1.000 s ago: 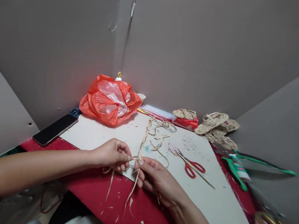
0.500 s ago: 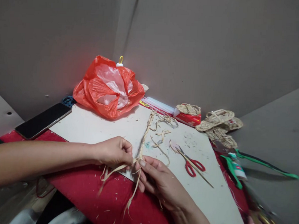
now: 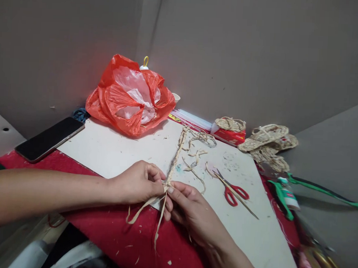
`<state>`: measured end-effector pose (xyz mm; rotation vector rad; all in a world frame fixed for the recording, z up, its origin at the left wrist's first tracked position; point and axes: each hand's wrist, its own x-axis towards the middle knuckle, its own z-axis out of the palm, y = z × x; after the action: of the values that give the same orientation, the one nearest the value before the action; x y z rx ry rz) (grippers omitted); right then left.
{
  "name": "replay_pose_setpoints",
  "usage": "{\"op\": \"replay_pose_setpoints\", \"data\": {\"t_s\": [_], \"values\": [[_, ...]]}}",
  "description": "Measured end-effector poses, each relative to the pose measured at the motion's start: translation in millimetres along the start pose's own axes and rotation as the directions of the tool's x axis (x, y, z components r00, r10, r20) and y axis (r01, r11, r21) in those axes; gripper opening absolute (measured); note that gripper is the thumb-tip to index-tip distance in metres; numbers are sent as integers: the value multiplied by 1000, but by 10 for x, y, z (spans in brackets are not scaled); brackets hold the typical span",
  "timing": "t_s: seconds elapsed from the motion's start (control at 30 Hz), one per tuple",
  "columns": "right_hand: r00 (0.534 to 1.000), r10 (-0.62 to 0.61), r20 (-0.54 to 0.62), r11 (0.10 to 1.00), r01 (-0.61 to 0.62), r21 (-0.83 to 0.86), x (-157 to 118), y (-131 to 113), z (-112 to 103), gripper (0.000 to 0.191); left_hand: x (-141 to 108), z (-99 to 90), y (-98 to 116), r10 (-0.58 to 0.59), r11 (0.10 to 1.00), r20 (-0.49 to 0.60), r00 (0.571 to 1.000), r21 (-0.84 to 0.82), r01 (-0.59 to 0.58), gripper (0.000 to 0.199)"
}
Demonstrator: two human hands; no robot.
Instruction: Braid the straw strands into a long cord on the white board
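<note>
The left hand (image 3: 142, 184) and right hand (image 3: 187, 202) each have the grip clamped on the lower end of one straw braid (image 3: 176, 156); fingers hide part of it, and two strands (image 3: 160, 221) hang below. It runs away across one white board (image 3: 124, 151) on the red counter (image 3: 125, 235). Right: one pair of scissors (image 3: 230, 187) and one bottle (image 3: 289, 196), label illegible. Left: one phone (image 3: 50, 139). Beyond: one red bag (image 3: 129, 99), partly covering unreadable yellow lettering (image 3: 175, 118); woven sandals (image 3: 269, 134) overlap, their number uncertain.

A straw-coloured braid (image 3: 178, 154) stretches over the white board (image 3: 251, 241), loose strands (image 3: 160, 217) hanging nearest.
</note>
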<state>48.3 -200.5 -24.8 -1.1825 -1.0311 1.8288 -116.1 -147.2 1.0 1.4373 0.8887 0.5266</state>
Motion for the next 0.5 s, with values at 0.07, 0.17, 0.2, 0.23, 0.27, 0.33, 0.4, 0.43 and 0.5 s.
{"op": "replay_pose_setpoints", "data": {"t_s": [0.07,0.17,0.2,0.23,0.27,0.33,0.4,0.43,0.5], "values": [[1000,-10,-15,1000,9,-19,-5,1,6,38,-6,57,-17,-12,999,-42,999,-52,10,20],[999,-13,-50,999,11,-41,-12,3,13,39,-11,114,-21,-13,989,12,1000,-148,15,17],[998,-16,-59,999,13,-45,-13,6,15,39,-14,125,-17,2,986,54,999,-169,7,17],[998,-19,-67,999,16,-47,-13,11,17,39,-17,133,-12,21,984,90,996,-178,-5,18],[997,-23,-74,999,20,-46,-12,15,20,39,-22,137,-7,41,986,104,994,-166,-24,19],[996,-24,-82,999,20,-43,-8,20,30,40,-34,140,-1,79,995,60,995,-73,-75,22],[996,-23,-92,999,20,-34,-3,17,43,41,-51,138,2,116,992,-1,993,60,-115,23],[995,-22,-97,999,20,-26,-2,13,50,41,-61,138,3,135,983,-20,991,132,-131,23],[994,-30,-109,1000,30,-2,0,4,60,41,-79,140,8,159,959,-29,987,240,-148,21]]}}
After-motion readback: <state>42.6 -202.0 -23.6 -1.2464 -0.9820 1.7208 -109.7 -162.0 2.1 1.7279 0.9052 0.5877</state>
